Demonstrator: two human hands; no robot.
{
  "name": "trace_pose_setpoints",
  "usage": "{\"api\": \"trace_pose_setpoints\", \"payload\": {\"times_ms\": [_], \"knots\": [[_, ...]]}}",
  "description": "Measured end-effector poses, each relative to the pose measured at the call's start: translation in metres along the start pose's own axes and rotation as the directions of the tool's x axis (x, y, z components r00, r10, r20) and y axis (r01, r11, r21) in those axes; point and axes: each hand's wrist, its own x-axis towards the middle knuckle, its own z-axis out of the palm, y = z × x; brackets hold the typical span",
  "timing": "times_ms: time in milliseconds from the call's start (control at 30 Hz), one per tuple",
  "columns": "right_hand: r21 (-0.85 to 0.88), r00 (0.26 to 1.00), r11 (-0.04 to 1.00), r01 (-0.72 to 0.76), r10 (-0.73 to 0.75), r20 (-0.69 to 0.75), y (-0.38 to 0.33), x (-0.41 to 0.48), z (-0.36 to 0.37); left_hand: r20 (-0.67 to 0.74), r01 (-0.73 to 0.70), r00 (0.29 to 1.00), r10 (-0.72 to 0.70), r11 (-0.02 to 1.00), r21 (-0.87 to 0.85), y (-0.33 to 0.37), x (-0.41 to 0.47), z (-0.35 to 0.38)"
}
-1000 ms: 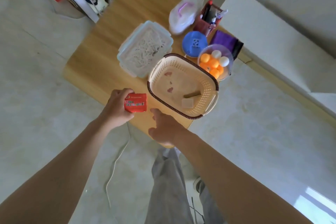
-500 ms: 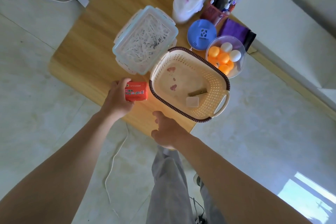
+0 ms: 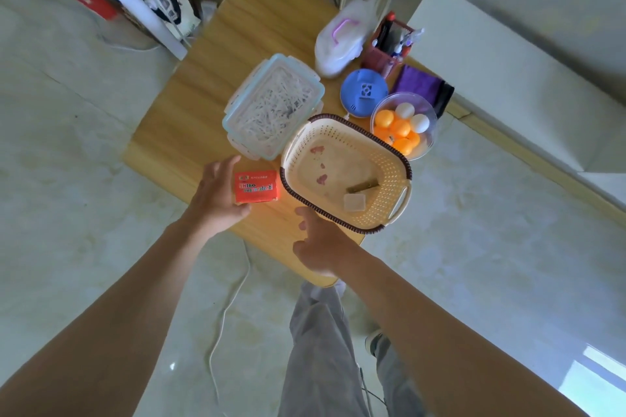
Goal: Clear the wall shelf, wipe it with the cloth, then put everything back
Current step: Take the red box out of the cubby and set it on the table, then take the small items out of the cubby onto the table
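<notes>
One: Two hands are in view. What does each one hold?

Two: Neither holds anything, as far as I can see. The left hand [image 3: 216, 196] is spread wide, fingers straight, right beside a small red box [image 3: 257, 187]. Its thumb sits just under the box's near left corner. Whether skin touches card there, I cannot tell. The right hand [image 3: 318, 244] hovers with fingers loosely extended toward the near rim of a cream basket [image 3: 389, 176], pinching nothing.

One: Where exactly is the box?

Two: It lies flat on a wooden table [image 3: 189, 118], printed face up, close to the table's near edge. The basket is just to its right. A clear lidded container [image 3: 271, 108] stands just behind it.

One: How would the box handle?

Two: It looks like light, stiff card with square edges. I judge it is not slippery, though a hard squeeze could dent it. One hand should do, thumb on one long side and fingers on the other.

One: Is the cloth anywhere?

Two: A purple cloth [image 3: 418, 83] lies folded at the table's far right corner, near a blue round disc [image 3: 364, 93] and a clear bowl of orange and white balls [image 3: 403, 127]. It is probably soft and limp, best bunched in the fingers. A white ledge [image 3: 508, 78] at the right may be the shelf; I cannot be sure.
</notes>
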Motion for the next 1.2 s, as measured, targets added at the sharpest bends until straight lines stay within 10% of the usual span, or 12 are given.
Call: {"api": "trace_pose_setpoints", "payload": {"times_ms": [267, 500, 1200], "knots": [[0.068, 0.985, 0.995, 0.072, -0.06, -0.161, 0.02, -0.087, -0.047, -0.046, -0.031, 0.998, 0.034, 0.997, 0.067, 0.083, -0.046, -0.039], [0.191, 0.912, 0.971, 0.141, -0.053, -0.406, 0.111, -0.188, -0.091, 0.061, -0.348, 0.937, 0.343, 0.916, 0.197, 0.223, -0.1, -0.009], [0.561, 0.49, 0.779, 0.279, 0.387, -0.781, 0.508, -0.473, -0.109, 0.548, -0.863, 0.506, 0.667, 0.386, 0.326, 0.581, -0.337, 0.285]]}}
